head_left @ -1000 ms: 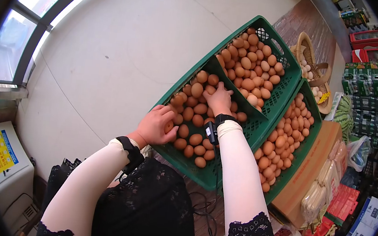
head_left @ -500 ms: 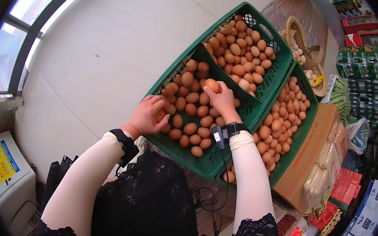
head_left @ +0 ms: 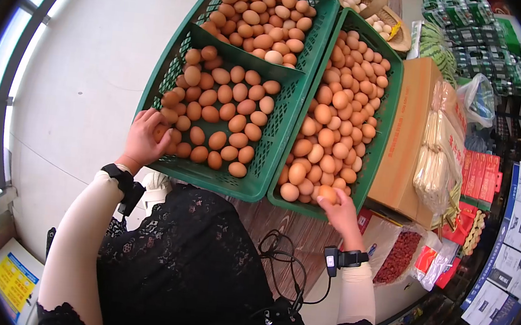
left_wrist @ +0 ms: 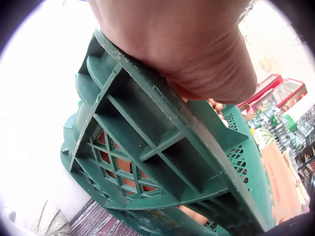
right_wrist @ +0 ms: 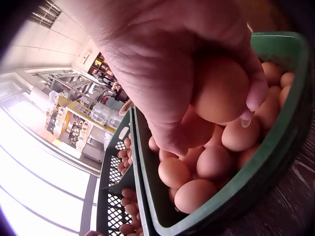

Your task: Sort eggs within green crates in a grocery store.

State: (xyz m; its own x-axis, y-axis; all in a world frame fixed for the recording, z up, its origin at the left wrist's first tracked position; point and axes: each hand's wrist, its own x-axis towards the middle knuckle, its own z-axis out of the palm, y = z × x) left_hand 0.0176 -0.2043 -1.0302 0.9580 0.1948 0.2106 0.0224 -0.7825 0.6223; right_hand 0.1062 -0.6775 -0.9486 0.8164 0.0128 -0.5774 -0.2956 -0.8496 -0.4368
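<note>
My right hand [head_left: 342, 215] grips a brown egg [head_left: 327, 194] low over the near end of the right green crate [head_left: 378, 167], which is heaped with eggs. In the right wrist view, thumb and fingers curl round that egg [right_wrist: 221, 91], just above other eggs [right_wrist: 196, 195]. My left hand [head_left: 145, 139] is at the near left corner of the left green crate [head_left: 251, 190], its fingers and thumb curled round another egg [head_left: 160, 132]. Loose eggs [head_left: 217, 139] lie spread in this crate's near compartment. The left wrist view shows mostly palm [left_wrist: 187, 44] over the crate's ribbed corner.
A divider [head_left: 246, 53] separates the left crate's near eggs from a fuller far compartment [head_left: 265, 19]. Right of the crates stand a cardboard box [head_left: 409, 133] and bagged goods [head_left: 440, 148]. A wicker basket [head_left: 400, 35] holds paler eggs. Black cable [head_left: 289, 259] hangs near the lap.
My right hand has lifted an egg from the left crate and carried it right and nearer, over the right crate. The left hand stays at its corner with its egg. The head view has shifted.
</note>
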